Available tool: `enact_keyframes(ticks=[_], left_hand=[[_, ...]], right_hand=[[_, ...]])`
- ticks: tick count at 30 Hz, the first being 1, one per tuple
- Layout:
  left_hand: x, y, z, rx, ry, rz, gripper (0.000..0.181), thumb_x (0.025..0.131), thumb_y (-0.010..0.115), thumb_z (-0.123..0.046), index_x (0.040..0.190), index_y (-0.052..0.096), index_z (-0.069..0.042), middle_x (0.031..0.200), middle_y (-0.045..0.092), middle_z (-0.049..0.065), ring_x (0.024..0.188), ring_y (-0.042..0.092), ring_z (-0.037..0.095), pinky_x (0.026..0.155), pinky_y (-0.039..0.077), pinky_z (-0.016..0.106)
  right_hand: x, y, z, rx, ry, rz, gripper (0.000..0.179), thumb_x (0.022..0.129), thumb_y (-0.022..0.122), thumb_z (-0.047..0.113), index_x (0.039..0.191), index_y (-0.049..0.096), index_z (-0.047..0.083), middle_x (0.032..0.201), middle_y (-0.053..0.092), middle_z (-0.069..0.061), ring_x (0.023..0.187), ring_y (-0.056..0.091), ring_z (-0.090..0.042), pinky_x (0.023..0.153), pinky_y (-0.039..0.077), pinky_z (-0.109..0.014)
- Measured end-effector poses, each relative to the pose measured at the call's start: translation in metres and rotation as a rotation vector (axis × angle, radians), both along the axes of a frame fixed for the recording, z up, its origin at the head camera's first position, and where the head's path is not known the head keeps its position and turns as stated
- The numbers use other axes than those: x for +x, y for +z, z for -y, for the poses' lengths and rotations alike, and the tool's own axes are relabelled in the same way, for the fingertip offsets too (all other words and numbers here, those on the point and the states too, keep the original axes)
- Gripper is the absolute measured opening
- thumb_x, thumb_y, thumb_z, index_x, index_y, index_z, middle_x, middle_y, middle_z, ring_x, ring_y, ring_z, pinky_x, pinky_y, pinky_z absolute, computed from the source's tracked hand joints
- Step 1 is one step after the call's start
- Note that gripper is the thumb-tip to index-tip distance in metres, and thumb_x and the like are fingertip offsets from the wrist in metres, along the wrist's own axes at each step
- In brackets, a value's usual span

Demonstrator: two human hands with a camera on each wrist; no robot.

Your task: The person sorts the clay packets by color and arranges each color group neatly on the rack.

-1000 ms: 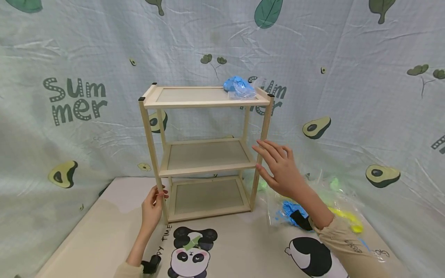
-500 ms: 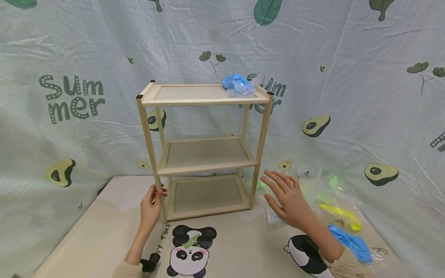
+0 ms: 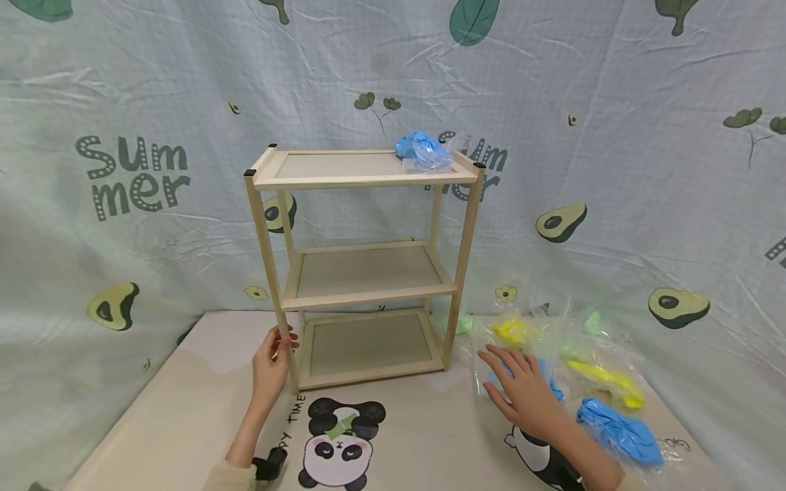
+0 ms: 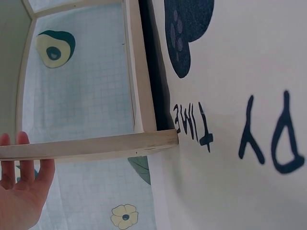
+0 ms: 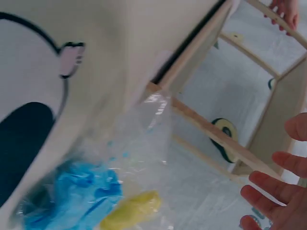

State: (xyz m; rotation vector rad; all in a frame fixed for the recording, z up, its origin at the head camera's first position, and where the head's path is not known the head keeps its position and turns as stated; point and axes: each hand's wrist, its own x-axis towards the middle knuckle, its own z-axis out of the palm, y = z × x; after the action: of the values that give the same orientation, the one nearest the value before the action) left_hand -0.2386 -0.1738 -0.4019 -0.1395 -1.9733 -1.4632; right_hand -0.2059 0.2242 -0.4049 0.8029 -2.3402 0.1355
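A light wooden three-tier shelf (image 3: pixel 368 297) with black-capped posts stands on the table. Low on its front left post, my left hand (image 3: pixel 269 368) grips the wood, and the left wrist view shows its fingers (image 4: pixel 27 168) around the post. My right hand (image 3: pixel 529 397) is spread, with fingers apart and nothing in them, over a clear plastic bag with crumpled blue stuff (image 3: pixel 555 389) inside. The right wrist view shows that hand's fingers (image 5: pixel 268 187) apart from the shelf. On the top tier lies a clear bag with blue contents (image 3: pixel 424 153).
Several clear bags lie right of the shelf, with yellow contents (image 3: pixel 608 382), another yellow lump (image 3: pixel 510 331), pale green bits (image 3: pixel 592 322) and a blue bundle (image 3: pixel 620 433). A printed curtain (image 3: pixel 614 170) hangs close behind. The table mat carries a panda print (image 3: pixel 336 453).
My right hand has left the area by the shelf's front right post and moved down and to the right, over the bags. The left hand keeps its hold on the left post.
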Motion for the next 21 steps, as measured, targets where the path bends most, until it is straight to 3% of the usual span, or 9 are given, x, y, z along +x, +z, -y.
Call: enact_keyframes(ticks=[2, 10, 17, 21], left_hand=[[0.0, 0.0, 0.0, -0.006, 0.004, 0.001, 0.018, 0.087, 0.047, 0.003, 0.101, 0.054, 0.011, 0.084, 0.058, 0.027, 0.068, 0.054, -0.005, 0.062, 0.043, 0.008], [0.0, 0.001, 0.0, -0.004, 0.002, -0.004, 0.018, 0.087, 0.047, 0.004, 0.101, 0.054, 0.013, 0.084, 0.058, 0.028, 0.067, 0.054, -0.006, 0.062, 0.043, 0.006], [0.001, 0.001, -0.001, -0.018, 0.012, -0.001, 0.018, 0.088, 0.047, 0.004, 0.102, 0.054, 0.011, 0.085, 0.059, 0.028, 0.068, 0.054, -0.007, 0.062, 0.043, 0.007], [-0.002, -0.003, 0.001, -0.006, 0.003, -0.008, 0.018, 0.087, 0.047, 0.004, 0.102, 0.054, 0.01, 0.085, 0.059, 0.027, 0.068, 0.054, -0.006, 0.062, 0.043, 0.008]], right_hand=[[0.001, -0.006, -0.003, 0.013, -0.032, 0.011, 0.049, 0.083, 0.061, 0.028, 0.127, 0.046, 0.013, 0.126, 0.049, -0.011, 0.108, 0.046, -0.027, 0.081, 0.036, -0.047], [0.003, -0.024, -0.015, 0.067, -0.108, 0.022, 0.055, 0.075, 0.07, 0.022, 0.124, 0.048, 0.009, 0.121, 0.052, -0.014, 0.103, 0.048, -0.028, 0.078, 0.037, -0.046], [0.004, -0.036, -0.025, 0.122, -0.252, 0.151, 0.053, 0.078, 0.068, 0.028, 0.123, 0.049, 0.007, 0.121, 0.052, -0.015, 0.106, 0.047, -0.03, 0.08, 0.036, -0.049], [0.0, -0.042, -0.034, 0.156, -0.311, 0.164, 0.053, 0.078, 0.067, 0.031, 0.122, 0.051, 0.005, 0.12, 0.053, -0.016, 0.105, 0.049, -0.031, 0.079, 0.037, -0.048]])
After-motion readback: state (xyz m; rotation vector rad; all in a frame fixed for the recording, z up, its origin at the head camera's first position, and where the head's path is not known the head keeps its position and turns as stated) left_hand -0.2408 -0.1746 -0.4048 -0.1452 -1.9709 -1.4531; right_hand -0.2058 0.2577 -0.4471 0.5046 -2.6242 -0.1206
